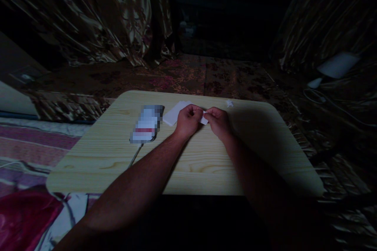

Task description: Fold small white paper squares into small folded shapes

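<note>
Both my hands meet over the far middle of a light wooden table [206,164]. My left hand [188,120] and my right hand [218,121] are closed, pinching a small white piece of paper [204,118] between them. Just behind my left hand lies a stack of white paper sheets [175,113]. A tiny white folded shape [229,103] rests near the table's far edge, right of my hands.
A blurred-out device [146,124] with a cable [135,157] lies left of my hands. Patterned curtains [88,15] hang behind. Patterned bedding [182,74] surrounds the table, and a white object [338,64] sits at the far right. The room is dark.
</note>
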`<state>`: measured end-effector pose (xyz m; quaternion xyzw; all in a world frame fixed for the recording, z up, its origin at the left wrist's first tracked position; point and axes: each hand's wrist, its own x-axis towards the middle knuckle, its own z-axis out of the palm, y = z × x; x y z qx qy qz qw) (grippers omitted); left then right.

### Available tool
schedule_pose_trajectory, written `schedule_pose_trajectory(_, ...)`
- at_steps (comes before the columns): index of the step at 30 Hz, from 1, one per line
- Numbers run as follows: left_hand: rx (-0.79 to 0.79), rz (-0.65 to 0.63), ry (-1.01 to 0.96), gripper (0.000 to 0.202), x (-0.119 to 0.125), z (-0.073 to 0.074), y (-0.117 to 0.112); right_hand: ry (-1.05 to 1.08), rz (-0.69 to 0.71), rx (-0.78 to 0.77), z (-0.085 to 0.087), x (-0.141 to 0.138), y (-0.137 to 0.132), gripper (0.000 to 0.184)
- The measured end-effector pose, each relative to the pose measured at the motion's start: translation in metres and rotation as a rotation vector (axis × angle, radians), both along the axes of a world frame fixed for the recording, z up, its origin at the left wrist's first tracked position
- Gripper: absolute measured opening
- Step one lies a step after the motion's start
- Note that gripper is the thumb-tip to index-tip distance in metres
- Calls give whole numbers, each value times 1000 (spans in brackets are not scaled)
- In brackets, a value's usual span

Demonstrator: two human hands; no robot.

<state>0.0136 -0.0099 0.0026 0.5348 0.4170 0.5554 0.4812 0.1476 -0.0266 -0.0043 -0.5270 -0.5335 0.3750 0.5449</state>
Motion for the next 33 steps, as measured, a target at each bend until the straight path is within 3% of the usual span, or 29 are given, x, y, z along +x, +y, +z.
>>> schedule_pose_trajectory(5, -8, -4, -18, 18, 0, -1, 1, -42, -61, 33, 4, -1, -2, 19)
schedule_pose_trajectory(10, -7, 19, -33, 18, -1, -4, 4, 113, -3, -38, 9, -3, -4, 25)
schedule_pose_trajectory(20, -31, 32, -102, 15, 1, 2, -1, 14, 50, -61, 3, -7, -3, 12)
schedule_pose_trajectory(33, -24, 63, -110, 10, 4, 6, -6, 131, 51, -50, -1, -9, -1, 11)
